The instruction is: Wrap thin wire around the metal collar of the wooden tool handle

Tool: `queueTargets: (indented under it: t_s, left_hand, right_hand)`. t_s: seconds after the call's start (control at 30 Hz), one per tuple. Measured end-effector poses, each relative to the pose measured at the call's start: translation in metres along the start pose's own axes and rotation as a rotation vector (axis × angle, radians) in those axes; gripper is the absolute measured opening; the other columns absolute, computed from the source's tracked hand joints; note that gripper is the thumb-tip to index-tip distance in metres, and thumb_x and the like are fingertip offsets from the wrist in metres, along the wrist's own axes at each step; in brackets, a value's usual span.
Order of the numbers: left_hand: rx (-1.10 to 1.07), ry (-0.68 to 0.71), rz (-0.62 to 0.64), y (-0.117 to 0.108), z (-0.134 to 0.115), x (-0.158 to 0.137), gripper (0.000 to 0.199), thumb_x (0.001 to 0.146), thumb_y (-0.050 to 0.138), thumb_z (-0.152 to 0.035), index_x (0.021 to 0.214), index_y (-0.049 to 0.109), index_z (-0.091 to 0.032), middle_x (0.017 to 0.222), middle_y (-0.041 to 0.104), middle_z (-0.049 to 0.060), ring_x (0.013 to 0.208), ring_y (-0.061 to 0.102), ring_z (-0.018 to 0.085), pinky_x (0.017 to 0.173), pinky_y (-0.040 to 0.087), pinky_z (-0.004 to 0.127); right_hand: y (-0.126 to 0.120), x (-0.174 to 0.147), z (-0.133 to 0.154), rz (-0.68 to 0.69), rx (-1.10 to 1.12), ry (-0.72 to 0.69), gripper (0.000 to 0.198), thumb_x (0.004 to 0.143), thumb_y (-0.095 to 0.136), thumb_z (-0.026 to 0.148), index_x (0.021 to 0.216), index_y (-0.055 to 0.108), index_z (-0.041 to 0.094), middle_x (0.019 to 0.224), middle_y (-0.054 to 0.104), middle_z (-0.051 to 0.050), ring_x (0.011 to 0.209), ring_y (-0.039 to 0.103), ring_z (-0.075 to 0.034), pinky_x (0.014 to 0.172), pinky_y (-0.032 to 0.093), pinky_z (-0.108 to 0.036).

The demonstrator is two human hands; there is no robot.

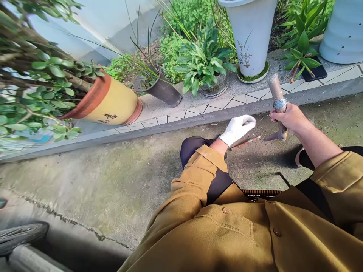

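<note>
Gripped in the bare right hand, with fingers curled shut around its lower half: a worn wooden tool handle wrapped in a band of shiny wire, held over the mossy concrete ground in front of the knees. Long axis nearly upright, tilted slightly, blunt top end toward the planters, rusty metal head at the bottom pointing left and down. Running leftward from the band, a thin strand of wire, hard to follow, to the left hand in a white glove, fingertips pinched together on the strand's end. Just beneath both hands, flat on the concrete, a slim reddish rod lying left-right, too small to identify. Beyond, a raised tiled kerb crossing the view, bearing a dark tilted plastic pot of spiky grass, a clear glass bowl of broad-leaved greenery, a tall white ceramic planter with a painted sprig, and a ribbed pale blue vessel at far right. At left, a tipped yellow pot with terracotta rim, black brush characters on its side, not legible, holding a jade-like shrub. Nothing between hands and handle. Mustard-brown jacket sleeves in the foreground.
</note>
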State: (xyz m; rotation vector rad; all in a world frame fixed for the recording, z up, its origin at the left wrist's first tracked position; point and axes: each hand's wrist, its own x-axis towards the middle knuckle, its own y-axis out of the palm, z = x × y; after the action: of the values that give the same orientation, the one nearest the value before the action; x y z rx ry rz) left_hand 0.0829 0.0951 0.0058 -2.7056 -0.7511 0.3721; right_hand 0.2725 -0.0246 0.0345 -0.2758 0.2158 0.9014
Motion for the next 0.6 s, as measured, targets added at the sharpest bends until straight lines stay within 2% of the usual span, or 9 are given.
queueTargets:
  t_s: [0.17, 0.33, 0.5, 0.6]
  left_hand:
    - [0.333, 0.119, -0.023, -0.004, -0.006, -0.002, 0.026, 0.096, 0.056, -0.031, 0.108, 0.076, -0.02, 0.102, 0.078, 0.002, 0.091, 0.07, 0.015, 0.088, 0.05, 0.024]
    - [0.671, 0.15, 0.005, 0.002, -0.011, -0.001, 0.025, 0.093, 0.058, -0.032, 0.107, 0.077, -0.025, 0.096, 0.078, 0.005, 0.09, 0.071, 0.021, 0.082, 0.05, 0.029]
    - [0.583, 0.142, 0.086, 0.007, -0.014, -0.006, 0.008, 0.08, 0.07, -0.026, 0.084, 0.075, -0.023, 0.075, 0.073, 0.007, 0.082, 0.07, 0.022, 0.078, 0.048, 0.029]
    - [0.544, 0.136, 0.156, 0.006, -0.013, -0.009, 0.008, 0.081, 0.07, -0.031, 0.082, 0.075, -0.025, 0.073, 0.072, 0.004, 0.077, 0.07, 0.021, 0.074, 0.048, 0.027]
  right_hand:
    - [-0.002, 0.004, -0.002, 0.012, -0.082, -0.041, 0.025, 0.064, 0.079, 0.015, 0.073, 0.057, 0.024, 0.065, 0.066, 0.0, 0.058, 0.062, -0.017, 0.058, 0.054, -0.032]
    - [-0.005, 0.0, 0.01, 0.014, -0.221, -0.082, 0.019, 0.064, 0.075, 0.017, 0.073, 0.06, 0.024, 0.062, 0.066, 0.0, 0.057, 0.061, -0.017, 0.056, 0.053, -0.032]
    - [-0.007, 0.001, 0.01, 0.072, -0.281, -0.046, 0.02, 0.062, 0.078, 0.018, 0.07, 0.06, 0.022, 0.058, 0.063, 0.0, 0.055, 0.058, -0.016, 0.053, 0.049, -0.03]
    - [-0.01, 0.002, 0.007, 0.132, -0.155, -0.02, 0.028, 0.059, 0.085, 0.025, 0.07, 0.059, 0.023, 0.058, 0.062, 0.001, 0.053, 0.054, -0.015, 0.05, 0.046, -0.029]
